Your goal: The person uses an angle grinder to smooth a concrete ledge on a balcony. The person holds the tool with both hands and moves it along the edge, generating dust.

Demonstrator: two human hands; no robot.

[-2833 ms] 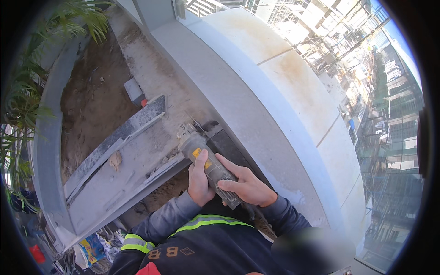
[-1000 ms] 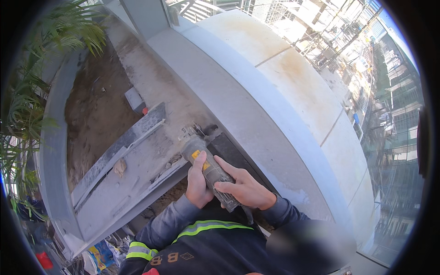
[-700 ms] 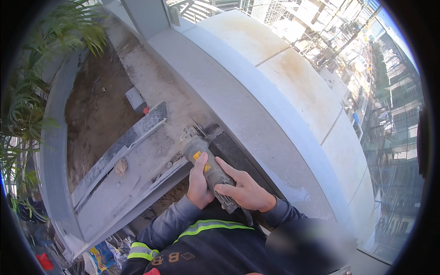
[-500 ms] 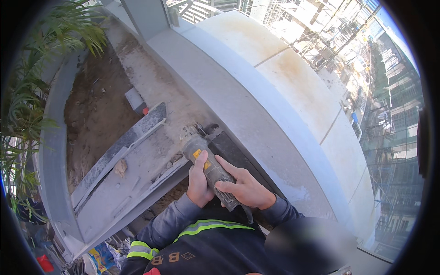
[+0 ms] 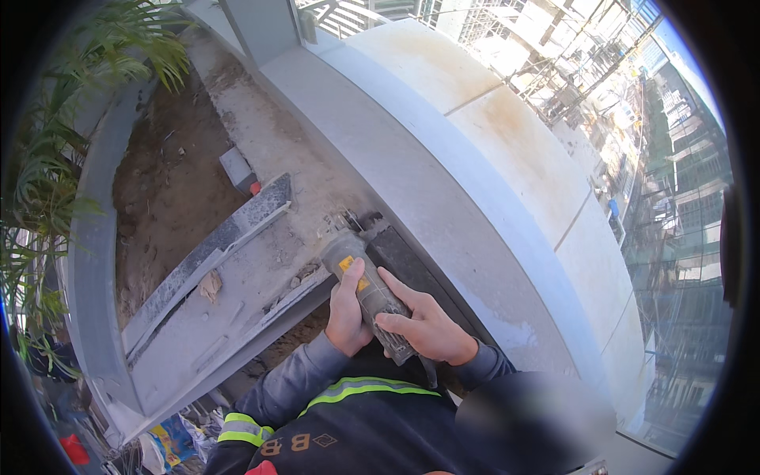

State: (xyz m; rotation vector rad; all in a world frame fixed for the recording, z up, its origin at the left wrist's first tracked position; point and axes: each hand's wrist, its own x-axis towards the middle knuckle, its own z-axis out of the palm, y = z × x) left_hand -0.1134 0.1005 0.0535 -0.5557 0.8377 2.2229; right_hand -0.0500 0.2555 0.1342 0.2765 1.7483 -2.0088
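Note:
Both my hands grip a dusty grey angle grinder [image 5: 375, 294] that slants away from my body. My left hand [image 5: 346, 313] is wrapped round its left side, the thumb lying along the body beside a yellow label. From the right, my right hand [image 5: 431, 323] closes over the rear half of the housing. The tool's head points at the inner corner where a dark strip [image 5: 412, 265] meets the dusty ledge [image 5: 309, 190]. Its disc is mostly hidden there, so I cannot tell whether it touches the surface.
A curved dark stone strip [image 5: 218, 253] lies left of the tool, with a broken chip [image 5: 210, 286] beside it. Beyond is a soil bed [image 5: 170, 174] holding a grey block [image 5: 237, 169]. Palm leaves [image 5: 47, 174] hang at far left. A pale curved parapet [image 5: 507, 222] borders a drop on the right.
The view has shifted slightly, and the scene sits a little further right and lower. My grip on the angle grinder is the same, its head still at the corner.

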